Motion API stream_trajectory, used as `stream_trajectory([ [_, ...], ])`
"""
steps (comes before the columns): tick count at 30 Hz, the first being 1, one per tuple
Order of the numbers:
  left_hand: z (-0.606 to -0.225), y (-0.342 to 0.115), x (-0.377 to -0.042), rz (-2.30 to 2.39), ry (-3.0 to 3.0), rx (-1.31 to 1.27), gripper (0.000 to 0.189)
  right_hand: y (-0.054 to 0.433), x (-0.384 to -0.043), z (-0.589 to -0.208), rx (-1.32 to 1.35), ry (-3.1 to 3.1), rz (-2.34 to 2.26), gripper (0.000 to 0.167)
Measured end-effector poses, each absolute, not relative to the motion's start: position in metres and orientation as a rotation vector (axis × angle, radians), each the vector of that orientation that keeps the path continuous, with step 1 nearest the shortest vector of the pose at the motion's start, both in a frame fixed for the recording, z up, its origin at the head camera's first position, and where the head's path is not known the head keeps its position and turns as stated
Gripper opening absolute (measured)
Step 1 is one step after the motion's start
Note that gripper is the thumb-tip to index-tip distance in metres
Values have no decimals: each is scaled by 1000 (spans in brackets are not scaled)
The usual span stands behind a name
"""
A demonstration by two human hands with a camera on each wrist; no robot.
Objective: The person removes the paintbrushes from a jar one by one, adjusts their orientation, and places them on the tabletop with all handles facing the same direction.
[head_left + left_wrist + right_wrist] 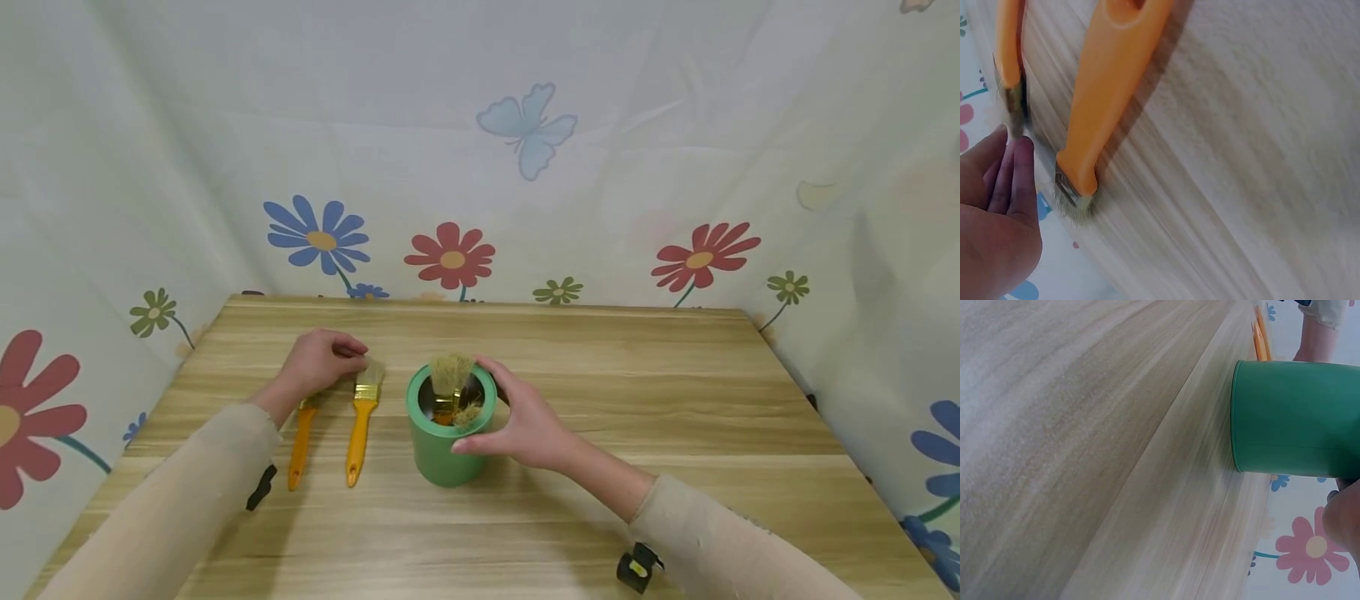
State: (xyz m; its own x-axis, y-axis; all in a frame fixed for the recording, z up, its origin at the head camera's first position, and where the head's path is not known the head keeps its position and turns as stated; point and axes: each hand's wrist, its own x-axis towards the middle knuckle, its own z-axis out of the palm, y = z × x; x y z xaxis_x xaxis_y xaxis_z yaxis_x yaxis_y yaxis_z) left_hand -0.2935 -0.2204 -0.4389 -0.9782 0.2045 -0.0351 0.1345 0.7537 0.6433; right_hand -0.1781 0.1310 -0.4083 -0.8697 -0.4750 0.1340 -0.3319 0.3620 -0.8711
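Two paintbrushes with orange handles lie on the table left of the can. My left hand (318,364) pinches the bristle end of the right-hand paintbrush (360,433), thumb and fingertips meeting around the bristles in the left wrist view. The other paintbrush (300,446) lies beneath the left wrist, its bristles hidden in the head view. A green can (447,458) stands upright, and my right hand (528,425) grips it from the right, fingers behind and thumb in front near the rim. Inside the can, paintbrushes (450,375) stand with bristles up.
The wooden table (600,375) extends to the right and in front of the can. A floral curtain (600,208) hangs behind and at the sides. A black device (637,568) shows by the right sleeve, and a black strap end (261,487) by the left sleeve.
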Motion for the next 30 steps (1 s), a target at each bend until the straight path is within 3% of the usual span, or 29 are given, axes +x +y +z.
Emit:
stream_trajectory([
  [15,-398,-237,-284,1056,2879,352,38,131,-175,-406,-704,2482,-1521,114],
  [30,-355,-229,-237,1113,2784,569,63,130,-174,-405,-703,2487,-1509,113],
])
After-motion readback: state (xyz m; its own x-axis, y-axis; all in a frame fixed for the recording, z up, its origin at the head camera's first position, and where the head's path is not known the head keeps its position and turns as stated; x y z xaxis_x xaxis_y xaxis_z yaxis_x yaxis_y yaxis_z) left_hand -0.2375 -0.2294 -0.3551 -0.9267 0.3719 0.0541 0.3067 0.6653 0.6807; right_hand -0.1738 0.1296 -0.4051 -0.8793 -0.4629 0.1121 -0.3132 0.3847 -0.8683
